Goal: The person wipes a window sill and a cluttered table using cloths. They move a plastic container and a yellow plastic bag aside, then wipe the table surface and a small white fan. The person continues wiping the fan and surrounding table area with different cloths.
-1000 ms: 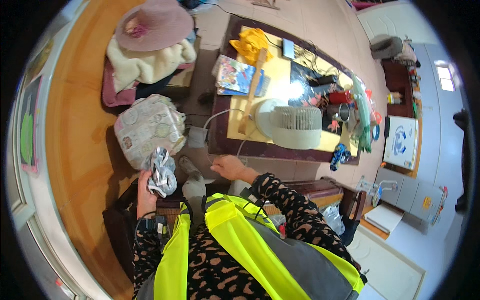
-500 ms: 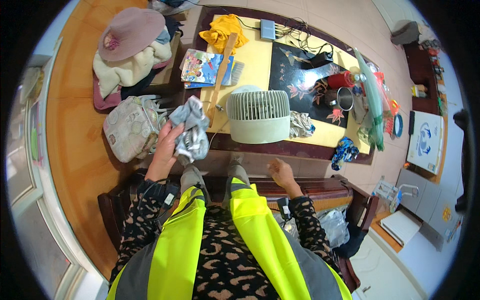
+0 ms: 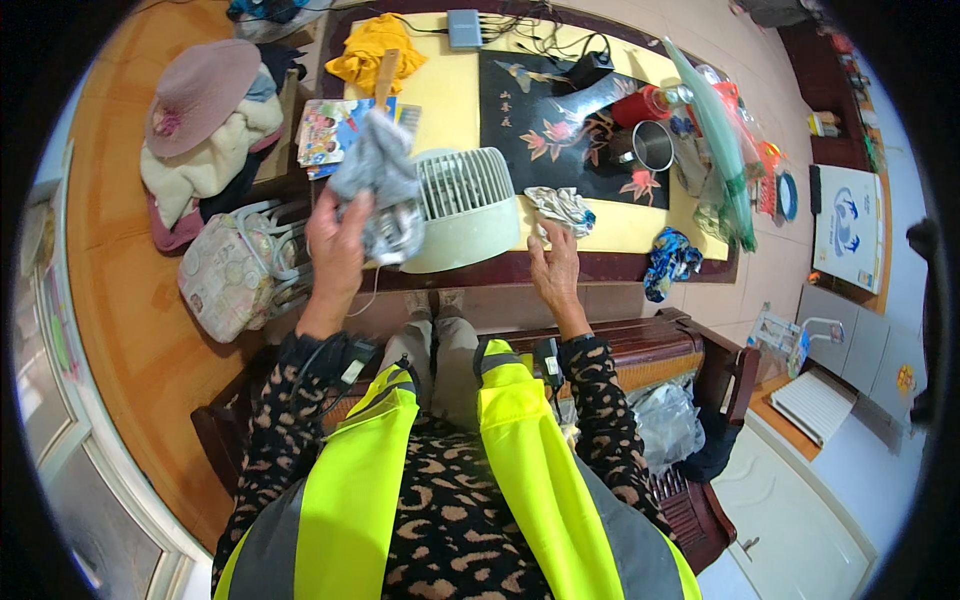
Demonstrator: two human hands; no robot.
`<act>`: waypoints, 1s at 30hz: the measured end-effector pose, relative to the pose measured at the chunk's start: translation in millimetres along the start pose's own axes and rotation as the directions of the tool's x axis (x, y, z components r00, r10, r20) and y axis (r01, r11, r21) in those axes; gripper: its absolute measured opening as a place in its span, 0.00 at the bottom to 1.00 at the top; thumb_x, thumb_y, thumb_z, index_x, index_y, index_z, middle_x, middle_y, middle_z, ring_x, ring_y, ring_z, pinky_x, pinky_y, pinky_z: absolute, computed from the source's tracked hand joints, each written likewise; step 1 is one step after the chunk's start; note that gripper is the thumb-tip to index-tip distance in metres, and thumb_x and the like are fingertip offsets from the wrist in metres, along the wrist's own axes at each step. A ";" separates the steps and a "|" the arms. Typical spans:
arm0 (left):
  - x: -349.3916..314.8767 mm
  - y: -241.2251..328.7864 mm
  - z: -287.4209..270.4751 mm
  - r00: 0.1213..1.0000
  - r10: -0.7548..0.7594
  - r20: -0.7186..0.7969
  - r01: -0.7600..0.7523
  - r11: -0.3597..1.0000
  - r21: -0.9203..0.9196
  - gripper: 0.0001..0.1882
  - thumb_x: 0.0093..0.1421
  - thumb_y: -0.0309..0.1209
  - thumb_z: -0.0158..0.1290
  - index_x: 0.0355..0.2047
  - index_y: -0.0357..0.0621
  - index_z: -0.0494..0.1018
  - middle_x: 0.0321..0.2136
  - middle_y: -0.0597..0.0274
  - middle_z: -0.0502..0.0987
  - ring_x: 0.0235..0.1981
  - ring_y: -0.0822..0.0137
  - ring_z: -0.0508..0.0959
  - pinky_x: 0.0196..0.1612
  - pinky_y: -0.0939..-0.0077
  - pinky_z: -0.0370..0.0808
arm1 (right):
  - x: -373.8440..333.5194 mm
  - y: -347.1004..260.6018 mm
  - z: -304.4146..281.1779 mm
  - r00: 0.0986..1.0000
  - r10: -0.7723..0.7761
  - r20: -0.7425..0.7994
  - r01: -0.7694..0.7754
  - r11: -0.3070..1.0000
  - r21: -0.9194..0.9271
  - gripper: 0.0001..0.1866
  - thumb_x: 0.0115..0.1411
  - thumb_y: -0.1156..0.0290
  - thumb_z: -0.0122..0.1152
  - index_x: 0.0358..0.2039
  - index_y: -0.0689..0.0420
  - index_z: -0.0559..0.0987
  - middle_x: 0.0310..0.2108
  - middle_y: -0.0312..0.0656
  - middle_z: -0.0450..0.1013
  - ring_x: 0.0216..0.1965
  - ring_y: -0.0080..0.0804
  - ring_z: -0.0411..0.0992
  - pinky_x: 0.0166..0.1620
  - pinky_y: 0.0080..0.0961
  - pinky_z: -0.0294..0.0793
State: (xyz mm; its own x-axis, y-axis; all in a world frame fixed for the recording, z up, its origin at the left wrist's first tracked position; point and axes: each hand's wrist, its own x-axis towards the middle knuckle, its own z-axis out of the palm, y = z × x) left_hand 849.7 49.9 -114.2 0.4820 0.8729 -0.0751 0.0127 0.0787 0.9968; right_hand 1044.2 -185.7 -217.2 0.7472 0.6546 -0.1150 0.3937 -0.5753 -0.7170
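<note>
The left hand (image 3: pixel 337 238) is pinching a crumpled grey cloth (image 3: pixel 386 185) beside the pale desk fan (image 3: pixel 468 215). The right hand (image 3: pixel 556 268), fingers loosely spread, is extending toward a crumpled patterned cloth (image 3: pixel 563 207) lying on the worktop (image 3: pixel 632 228); contact is unclear. Beyond, a metal mug (image 3: pixel 648 147) is resting near a black floral panel (image 3: pixel 520 120), and a yellow cloth (image 3: pixel 376 57) is lying farther left.

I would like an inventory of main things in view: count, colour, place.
table: 1, yellow-topped, centre
fan: 1, pale green, on table
crumpled cloth: 1, grey, in left hand
patterned cloth: 1, whitish, right of fan
bunched cloth: 1, blue, table's near right
rumpled fabric: 1, yellow, table's far left
mug: 1, silver, table's right
sun hat: 1, pink, upper left
bag: 1, whitish, left of table
left hand: 1, bare, before fan
right hand: 1, bare, at patterned cloth
</note>
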 end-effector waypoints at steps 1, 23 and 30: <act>-6.9 -9.3 -14.1 0.997 -0.064 -0.049 0.062 0.997 -0.049 0.17 0.64 0.31 0.54 0.51 0.37 0.72 0.43 0.65 0.76 0.43 0.75 0.73 0.49 0.78 0.69 | -2.9 15.6 0.9 1.000 0.003 -0.006 -0.003 0.997 -0.074 0.22 0.61 0.65 0.59 0.55 0.55 0.72 0.50 0.53 0.69 0.52 0.52 0.66 0.54 0.43 0.68; -169.4 -228.7 54.6 0.577 -0.765 0.287 0.707 0.643 0.294 0.19 0.65 0.29 0.51 0.54 0.32 0.70 0.47 0.63 0.77 0.45 0.73 0.74 0.51 0.75 0.70 | 77.5 229.3 32.0 0.972 -0.226 0.059 0.226 0.848 -0.479 0.30 0.61 0.57 0.59 0.64 0.35 0.66 0.69 0.42 0.54 0.68 0.49 0.51 0.59 0.67 0.51; -177.8 -242.1 79.3 0.546 -0.798 0.254 0.721 0.602 0.342 0.20 0.64 0.31 0.52 0.54 0.33 0.70 0.47 0.62 0.76 0.47 0.72 0.72 0.52 0.73 0.69 | 221.3 197.0 80.7 0.955 -0.243 -0.169 0.152 0.893 -0.424 0.29 0.61 0.54 0.57 0.63 0.39 0.68 0.69 0.43 0.54 0.65 0.53 0.55 0.53 0.68 0.60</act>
State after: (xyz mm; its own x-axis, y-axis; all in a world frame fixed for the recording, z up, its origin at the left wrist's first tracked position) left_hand 830.4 -162.6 -340.1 0.4758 0.2916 -0.8298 0.6549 0.5124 0.5555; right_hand 1243.9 -114.6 -439.4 0.7084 0.6823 0.1805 0.6922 -0.6217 -0.3664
